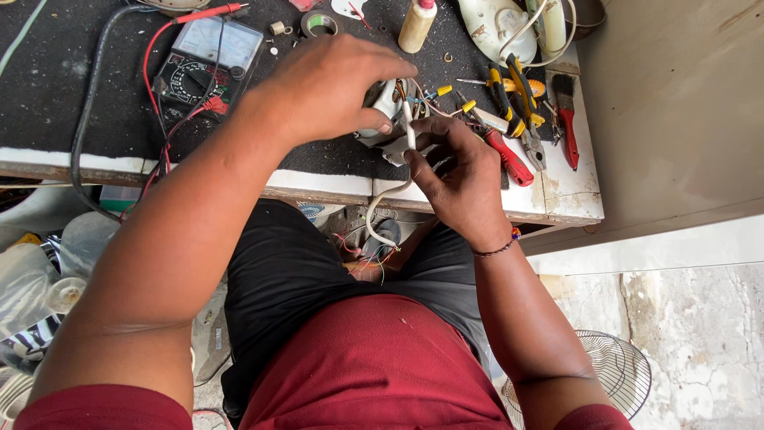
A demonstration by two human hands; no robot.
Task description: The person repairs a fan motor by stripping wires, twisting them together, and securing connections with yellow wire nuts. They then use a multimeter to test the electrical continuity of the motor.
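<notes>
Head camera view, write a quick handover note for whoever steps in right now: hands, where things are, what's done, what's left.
Left hand: grip closed over the small white motor unit at the bench edge.
Right hand: fingers pinch the white cable where it enters the unit; the cable loops down toward the lap.
Nearby: multimeter with red lead at left, pliers and red-handled screwdriver at right, glue bottle and tape roll behind.
Done: unit is open, coloured wires exposed.
Left: cable not visibly secured; unit not closed; the joint itself is hidden by the hands.
</notes>
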